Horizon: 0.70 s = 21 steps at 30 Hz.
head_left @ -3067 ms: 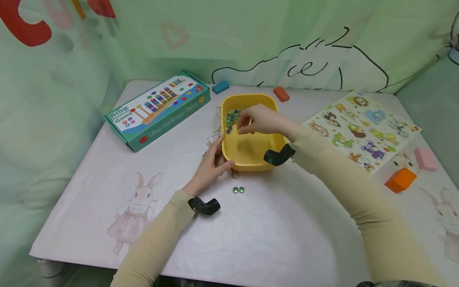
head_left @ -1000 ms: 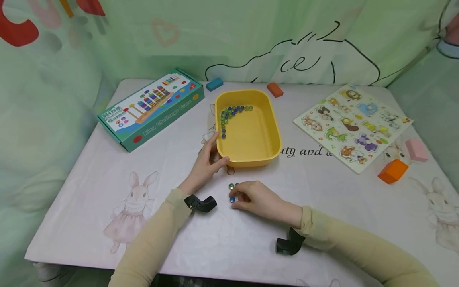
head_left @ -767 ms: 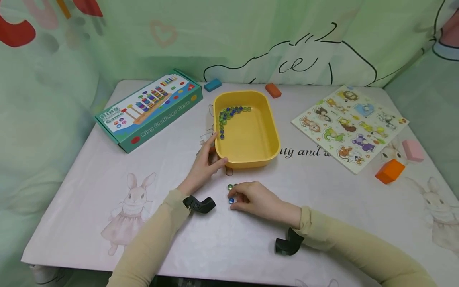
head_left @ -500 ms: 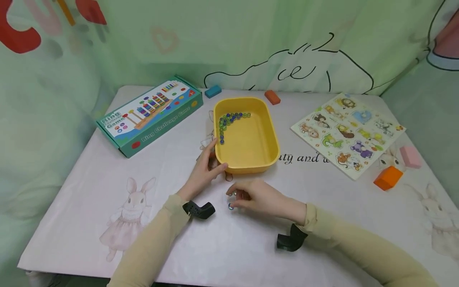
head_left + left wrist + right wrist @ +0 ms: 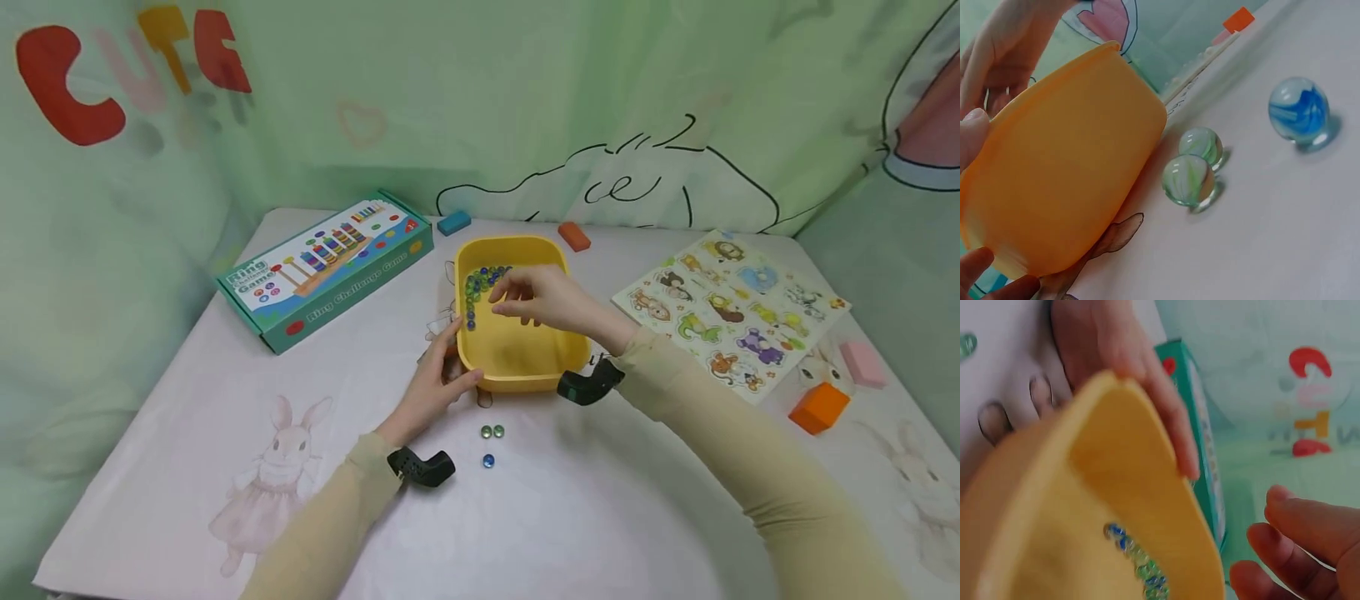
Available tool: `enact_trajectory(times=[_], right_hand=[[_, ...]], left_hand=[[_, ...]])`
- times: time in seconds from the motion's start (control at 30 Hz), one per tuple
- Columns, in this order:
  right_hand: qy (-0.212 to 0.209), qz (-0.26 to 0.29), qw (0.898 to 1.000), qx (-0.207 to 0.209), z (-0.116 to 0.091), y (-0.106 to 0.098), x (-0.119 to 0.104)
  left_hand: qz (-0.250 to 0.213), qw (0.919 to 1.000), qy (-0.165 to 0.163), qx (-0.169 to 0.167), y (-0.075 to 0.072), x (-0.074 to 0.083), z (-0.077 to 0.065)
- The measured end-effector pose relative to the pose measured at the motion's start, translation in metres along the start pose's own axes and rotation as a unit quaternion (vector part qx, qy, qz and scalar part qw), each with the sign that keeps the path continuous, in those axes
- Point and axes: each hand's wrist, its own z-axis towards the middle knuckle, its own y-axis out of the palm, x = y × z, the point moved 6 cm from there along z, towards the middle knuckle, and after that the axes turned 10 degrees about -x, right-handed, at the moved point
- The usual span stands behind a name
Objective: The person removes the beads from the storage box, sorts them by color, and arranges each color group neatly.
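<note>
My left hand (image 5: 429, 390) grips the near-left corner of a yellow plastic tub (image 5: 517, 360), thumb at the front and fingers along the left side. Inside, several green and blue glass marbles (image 5: 472, 293) gather along the far and left walls. Above them hovers my right hand (image 5: 547, 298), fingers loosely bent; the right wrist view shows its fingertips (image 5: 1280, 494) apart with no marble visible. On the table before the tub, two green-swirled marbles (image 5: 1189, 180) sit side by side. A blue-swirled marble (image 5: 1299, 109) lies a little nearer to me.
A green Ring Challenge Game box (image 5: 330, 271) lies back left. Blue (image 5: 453, 222) and red-orange (image 5: 574, 236) blocks are behind the tub. At right are an animal picture board (image 5: 731, 312), an orange block (image 5: 820, 408) and a pink block (image 5: 862, 364). Curtains enclose the table's back and sides.
From over the tub, my right hand came down to the table, set the blue marble near the two green ones, let go, and moved back over the tub. My left hand stayed put.
</note>
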Motion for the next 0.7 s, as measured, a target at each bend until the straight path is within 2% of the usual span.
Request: enact_trajectory(times=[0.13,0.47,0.7], right_hand=[[0.031,-0.017,0.999,-0.025,0.019,0.004,0.014],[0.057,-0.073,0.994,-0.06,0.054,0.021,0.033],[0.072,-0.1,0.988,-0.091,0.068,0.032,0.042]], left_hand=[[-0.009,0.9999,0.008,-0.004,0.002,0.001,0.0],[0.009,1.0,-0.004,0.0,0.002,0.0,-0.001],[0.011,0.9999,-0.009,0.004,0.001,0.001,-0.002]])
